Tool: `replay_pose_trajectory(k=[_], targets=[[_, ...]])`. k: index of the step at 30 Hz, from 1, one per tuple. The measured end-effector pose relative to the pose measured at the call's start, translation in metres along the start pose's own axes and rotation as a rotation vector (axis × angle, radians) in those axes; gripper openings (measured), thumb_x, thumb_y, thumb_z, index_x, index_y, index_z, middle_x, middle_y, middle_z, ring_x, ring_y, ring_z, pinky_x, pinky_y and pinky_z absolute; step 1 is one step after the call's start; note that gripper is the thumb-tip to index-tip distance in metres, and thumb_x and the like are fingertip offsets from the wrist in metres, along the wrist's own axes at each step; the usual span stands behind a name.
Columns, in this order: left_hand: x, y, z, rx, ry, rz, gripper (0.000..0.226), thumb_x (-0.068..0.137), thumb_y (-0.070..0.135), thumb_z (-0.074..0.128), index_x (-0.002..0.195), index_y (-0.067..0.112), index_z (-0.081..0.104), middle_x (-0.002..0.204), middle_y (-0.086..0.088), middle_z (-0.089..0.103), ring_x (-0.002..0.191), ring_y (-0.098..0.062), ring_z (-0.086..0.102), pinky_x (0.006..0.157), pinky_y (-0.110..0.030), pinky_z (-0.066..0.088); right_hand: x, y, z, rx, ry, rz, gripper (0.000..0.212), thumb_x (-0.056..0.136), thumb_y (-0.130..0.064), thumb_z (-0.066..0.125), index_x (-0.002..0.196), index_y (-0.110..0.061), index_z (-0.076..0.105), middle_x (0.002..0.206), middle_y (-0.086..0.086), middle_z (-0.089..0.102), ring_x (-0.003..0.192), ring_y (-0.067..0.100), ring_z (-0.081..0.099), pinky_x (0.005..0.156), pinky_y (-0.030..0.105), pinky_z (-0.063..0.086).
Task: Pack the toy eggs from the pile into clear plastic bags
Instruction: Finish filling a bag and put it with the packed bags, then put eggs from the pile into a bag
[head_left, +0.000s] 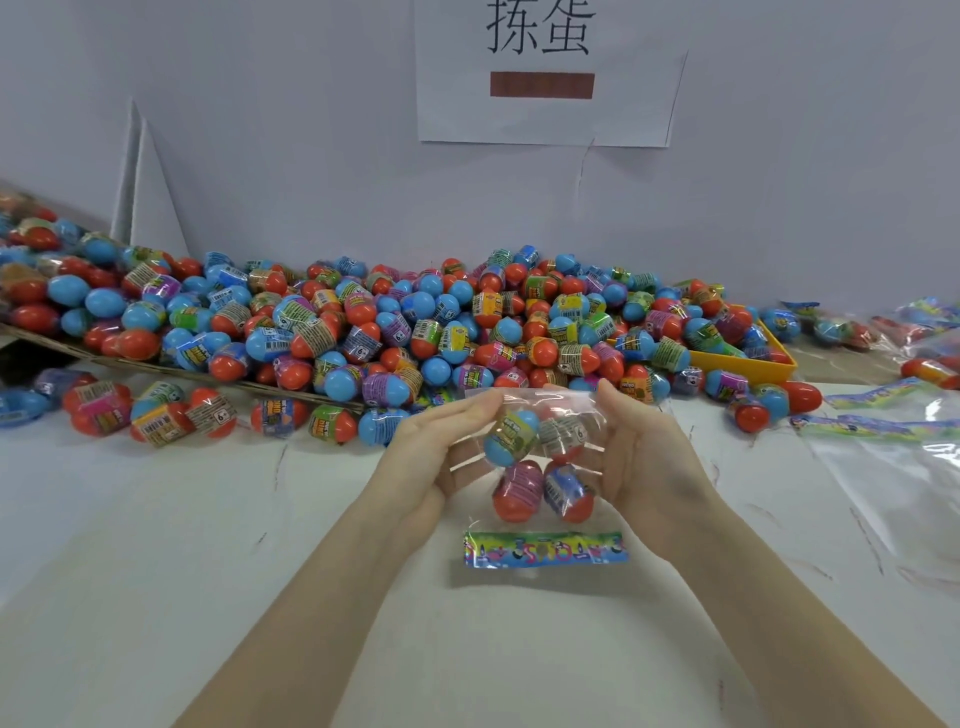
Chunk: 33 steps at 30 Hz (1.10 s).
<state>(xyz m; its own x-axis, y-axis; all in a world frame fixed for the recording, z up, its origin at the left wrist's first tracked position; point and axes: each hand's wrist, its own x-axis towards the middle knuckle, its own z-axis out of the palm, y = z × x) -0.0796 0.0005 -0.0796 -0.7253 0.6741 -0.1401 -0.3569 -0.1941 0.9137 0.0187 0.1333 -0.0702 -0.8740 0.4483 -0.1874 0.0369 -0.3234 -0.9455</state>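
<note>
A big pile of toy eggs (363, 322), red and blue with printed labels, spreads along the wall. In front of it I hold a clear plastic bag (540, 467) with a colourful printed strip (545, 550) at its near end. Several eggs sit inside it, a blue one at the upper left and two red ones lower down. My left hand (441, 447) grips the bag's left side. My right hand (644, 457) grips its right side. Both hands pinch the bag's far edge just above the white table (156, 545).
A yellow tray (748, 364) sits half buried in eggs at the right. Empty clear bags with printed strips (883, 431) lie at the right, with filled bags (924, 338) behind them. A cardboard sheet (171, 366) slopes under the pile at the left. A paper sign (545, 73) hangs on the wall.
</note>
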Motion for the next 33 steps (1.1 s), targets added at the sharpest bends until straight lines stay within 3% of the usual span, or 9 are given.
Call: replay_pose_trajectory(k=[4, 8, 12, 17, 22, 24, 29, 31, 33], targets=[[0.001, -0.001, 0.002, -0.111, 0.094, 0.055, 0.014, 0.06, 0.025, 0.067, 0.069, 0.02, 0.077, 0.073, 0.004, 0.073, 0.06, -0.004, 0.067, 0.052, -0.016, 0.053, 0.003, -0.007, 0.005, -0.207, -0.047, 0.022, 0.049, 0.084, -0.061, 0.04, 0.077, -0.026, 0.074, 0.077, -0.002, 0.072, 0.066, 0.013, 0.069, 0.063, 0.028, 0.053], [-0.001, 0.002, 0.002, -0.095, 0.068, 0.169, 0.018, 0.063, 0.034, 0.066, 0.071, 0.023, 0.077, 0.079, 0.007, 0.074, 0.067, -0.002, 0.068, 0.056, -0.015, 0.053, -0.005, -0.005, 0.005, -0.39, -0.209, -0.108, 0.008, 0.059, -0.037, 0.072, 0.066, -0.04, 0.072, 0.072, -0.008, 0.073, 0.064, 0.008, 0.069, 0.055, 0.017, 0.051], [-0.004, -0.002, 0.006, 0.139, -0.024, 0.157, 0.044, 0.054, 0.055, 0.066, 0.082, 0.023, 0.074, 0.085, 0.006, 0.073, 0.07, -0.004, 0.066, 0.059, -0.016, 0.052, -0.006, -0.001, 0.001, -0.313, -0.198, -0.174, 0.013, 0.068, -0.013, 0.074, 0.076, -0.024, 0.074, 0.078, 0.001, 0.073, 0.067, 0.012, 0.069, 0.056, 0.016, 0.05], [-0.003, -0.004, 0.007, 0.25, 0.002, 0.164, 0.038, 0.053, 0.05, 0.069, 0.07, 0.017, 0.076, 0.071, -0.003, 0.07, 0.063, -0.012, 0.061, 0.061, -0.021, 0.055, -0.005, -0.001, 0.002, -0.261, -0.193, -0.118, 0.034, 0.054, -0.039, 0.076, 0.083, -0.022, 0.07, 0.085, 0.005, 0.073, 0.076, 0.024, 0.071, 0.062, 0.027, 0.058], [-0.007, 0.0, 0.006, 0.361, -0.045, 0.107, 0.035, 0.061, 0.051, 0.062, 0.057, 0.016, 0.07, 0.054, 0.005, 0.067, 0.053, -0.007, 0.066, 0.054, -0.018, 0.054, -0.004, -0.006, -0.004, -0.388, -0.131, 0.059, 0.022, 0.07, -0.028, 0.075, 0.083, -0.014, 0.064, 0.072, 0.002, 0.071, 0.058, 0.017, 0.067, 0.053, 0.023, 0.054], [-0.005, 0.001, 0.006, 0.392, 0.058, 0.117, 0.043, 0.071, 0.055, 0.054, 0.049, 0.02, 0.066, 0.052, 0.007, 0.066, 0.053, -0.007, 0.067, 0.051, -0.016, 0.052, -0.006, -0.015, -0.013, -0.521, -0.118, 0.141, 0.029, 0.065, -0.031, 0.076, 0.084, -0.014, 0.062, 0.066, -0.001, 0.07, 0.054, 0.012, 0.064, 0.05, 0.019, 0.05], [0.003, 0.005, -0.004, 0.273, 0.368, 0.225, 0.042, 0.092, 0.044, 0.045, 0.076, 0.013, 0.067, 0.059, 0.002, 0.07, 0.049, -0.011, 0.066, 0.044, -0.014, 0.049, -0.028, -0.044, -0.026, -0.701, -0.236, 0.32, 0.055, 0.041, -0.036, 0.075, 0.086, -0.012, 0.054, 0.06, -0.002, 0.07, 0.052, 0.011, 0.066, 0.045, 0.017, 0.049], [0.004, 0.003, -0.005, 0.308, 0.404, 0.287, 0.036, 0.093, 0.038, 0.047, 0.075, 0.014, 0.067, 0.058, 0.002, 0.07, 0.047, -0.01, 0.063, 0.044, -0.014, 0.048, -0.026, -0.053, -0.039, -0.437, 0.0, 0.099, 0.041, 0.053, -0.034, 0.076, 0.081, -0.009, 0.058, 0.067, 0.002, 0.069, 0.052, 0.012, 0.065, 0.044, 0.018, 0.049], [0.006, 0.0, -0.005, 0.334, 0.433, 0.337, 0.033, 0.094, 0.035, 0.047, 0.074, 0.017, 0.066, 0.057, 0.002, 0.069, 0.045, -0.009, 0.062, 0.044, -0.014, 0.048, -0.022, -0.066, -0.056, 0.152, 0.27, -0.25, 0.026, 0.081, -0.033, 0.064, 0.095, -0.012, 0.059, 0.094, 0.003, 0.065, 0.076, 0.011, 0.067, 0.058, 0.02, 0.053]])
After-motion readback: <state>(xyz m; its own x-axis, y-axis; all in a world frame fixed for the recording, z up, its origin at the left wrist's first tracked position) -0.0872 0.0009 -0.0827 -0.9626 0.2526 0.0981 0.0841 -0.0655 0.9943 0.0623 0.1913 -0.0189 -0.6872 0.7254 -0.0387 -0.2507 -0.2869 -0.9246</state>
